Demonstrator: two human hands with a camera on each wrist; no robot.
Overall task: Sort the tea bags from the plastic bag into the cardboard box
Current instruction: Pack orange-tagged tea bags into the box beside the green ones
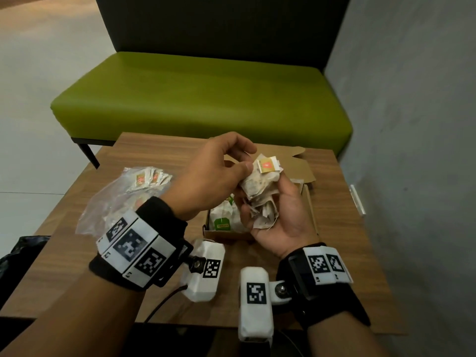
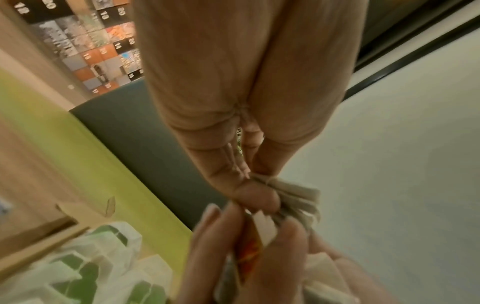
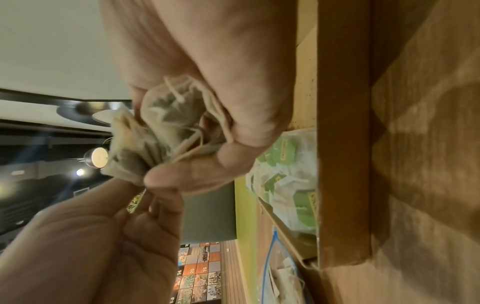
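Head view: right hand (image 1: 280, 215) is palm-up over the cardboard box (image 1: 307, 202), fingers curled round a clump of tea bags (image 1: 260, 194) with one orange tag (image 1: 269, 164) on top. Left hand (image 1: 213, 173) pinches the top bag of that clump between thumb and forefinger. Plastic bag (image 1: 116, 202) lies on the table (image 1: 159, 155) left of the box, orange-tagged bags visible inside. The box already holds green-tagged bags (image 1: 224, 220); tag text is too small to read.

Left wrist: the left fingertips (image 2: 259, 197) are clamped on a bunched paper edge; blurred. The wall grid behind shows "10" and "20".

Right wrist: the right thumb (image 3: 187, 176) and palm are closed on the crumpled bags. Tiles read "14", "15", "20".

Step, my read: separating one bag from the handful. Next move probably needs a clean peel without snagging strings, then a drop into the right part of the box.
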